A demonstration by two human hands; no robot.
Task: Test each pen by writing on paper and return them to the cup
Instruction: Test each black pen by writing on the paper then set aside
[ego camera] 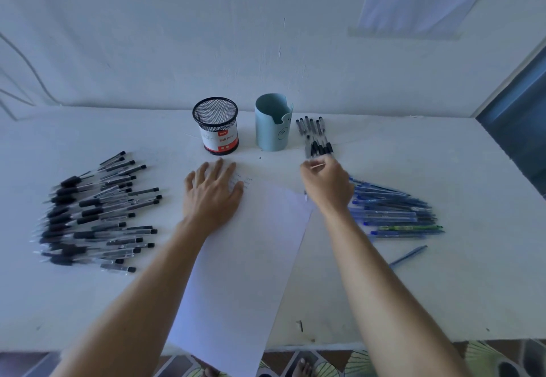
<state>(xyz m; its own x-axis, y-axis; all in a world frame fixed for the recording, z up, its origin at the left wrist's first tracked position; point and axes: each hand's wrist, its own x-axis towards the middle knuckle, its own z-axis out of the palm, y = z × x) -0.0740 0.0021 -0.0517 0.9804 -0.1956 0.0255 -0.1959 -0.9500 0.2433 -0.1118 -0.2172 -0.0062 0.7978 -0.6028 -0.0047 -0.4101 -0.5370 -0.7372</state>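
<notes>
Pens sorted round the paper [245, 273]: stray blue pen [409, 255] right of it, black pile [94, 214] left, blue pile [393, 211] right. Left hand [211, 193] flat on paper's far end, fingers spread, likely pinning it for writing. Right hand [326, 184], fingers curled, at the small black row [316, 137] past paper's far-right corner; grip unclear. Beyond paper: mesh cup [215, 125], blue cup [273, 122].

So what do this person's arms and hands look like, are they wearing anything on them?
Both forearms are bare, with no sleeves in view. The left hand and the right hand wear no gloves, and no watch or bracelet shows at either wrist.
</notes>
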